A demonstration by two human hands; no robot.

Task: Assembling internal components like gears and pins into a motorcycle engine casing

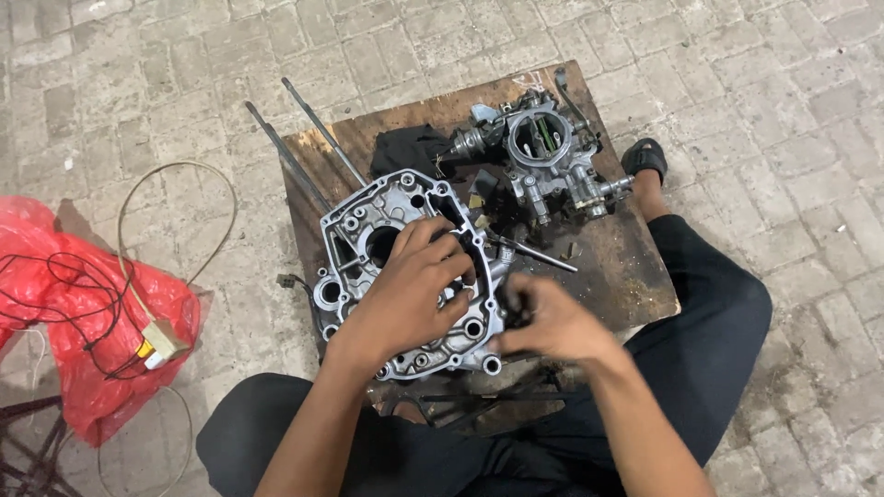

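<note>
Left hand [405,294] fingers spread, pressing on crankcase half [368,230]. Right hand [543,322] at its 3 o'clock, fingers curled around small dark part [509,308]. Carburetor [543,156] at 1 o'clock.

Hands: two, a left hand [405,290] and a right hand [551,322]
Engine case halves: one, grey metal [368,235]
Carburettors: one [548,156]
Long metal rods: two [290,161]
Short shafts: one [534,253]
Dark rags: one [410,147]
Wooden benches: one [626,267]
Red plastic bags: one [69,304]
Sandalled feet: one [645,158]
</note>
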